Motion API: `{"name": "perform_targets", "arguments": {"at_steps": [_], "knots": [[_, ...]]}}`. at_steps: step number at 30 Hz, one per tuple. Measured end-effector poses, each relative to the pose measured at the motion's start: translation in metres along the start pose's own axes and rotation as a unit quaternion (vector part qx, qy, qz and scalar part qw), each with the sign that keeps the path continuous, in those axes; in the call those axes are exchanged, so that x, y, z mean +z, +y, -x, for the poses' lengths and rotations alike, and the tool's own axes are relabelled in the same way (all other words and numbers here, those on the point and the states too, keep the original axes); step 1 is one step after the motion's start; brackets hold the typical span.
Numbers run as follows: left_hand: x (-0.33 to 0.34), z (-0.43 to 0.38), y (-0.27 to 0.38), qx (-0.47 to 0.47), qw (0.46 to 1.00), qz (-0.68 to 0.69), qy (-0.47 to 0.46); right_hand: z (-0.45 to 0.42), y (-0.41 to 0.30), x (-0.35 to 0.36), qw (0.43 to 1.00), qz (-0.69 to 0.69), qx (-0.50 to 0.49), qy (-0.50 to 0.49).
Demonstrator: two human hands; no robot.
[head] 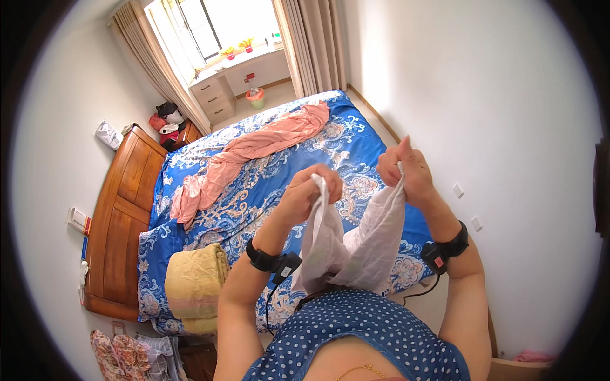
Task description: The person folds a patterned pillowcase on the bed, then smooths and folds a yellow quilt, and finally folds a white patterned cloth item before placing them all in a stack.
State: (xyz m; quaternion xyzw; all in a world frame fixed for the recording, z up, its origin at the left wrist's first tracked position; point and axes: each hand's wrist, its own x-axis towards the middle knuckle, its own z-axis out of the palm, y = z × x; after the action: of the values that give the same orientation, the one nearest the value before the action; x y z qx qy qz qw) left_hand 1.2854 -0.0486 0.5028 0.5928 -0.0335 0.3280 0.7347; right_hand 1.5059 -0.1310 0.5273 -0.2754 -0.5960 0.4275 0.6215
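A pale, thin cloth hangs in front of my body, gathered at two places along its upper edge. My left hand grips one bunched edge, with a little fabric sticking out above the fist. My right hand pinches the other edge, its thumb pointing up. Between the hands the cloth sags in a deep V, and its lower part is hidden by my dotted blue top. Behind the hands is a bed with a blue patterned cover.
A crumpled pink cloth lies across the bed. A folded yellow blanket rests beside the wooden headboard. The wall is on the right. A lined waste bin stands near the desk drawers. Cables hang from both wrist straps.
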Motion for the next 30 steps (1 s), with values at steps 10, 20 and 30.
{"name": "perform_targets", "arguments": {"at_steps": [10, 20, 30], "knots": [[0.023, -0.023, -0.030, 0.016, 0.998, 0.015, 0.051, -0.014, 0.023, 0.039, 0.962, 0.163, -0.211, 0.063], [0.030, -0.016, -0.025, -0.055, 0.951, -0.288, 0.096, -0.018, 0.027, 0.033, 0.883, 0.371, -0.280, 0.060], [0.011, -0.012, -0.011, 0.033, 0.979, -0.196, 0.054, 0.003, 0.004, 0.018, 0.964, 0.251, 0.009, -0.087]]}}
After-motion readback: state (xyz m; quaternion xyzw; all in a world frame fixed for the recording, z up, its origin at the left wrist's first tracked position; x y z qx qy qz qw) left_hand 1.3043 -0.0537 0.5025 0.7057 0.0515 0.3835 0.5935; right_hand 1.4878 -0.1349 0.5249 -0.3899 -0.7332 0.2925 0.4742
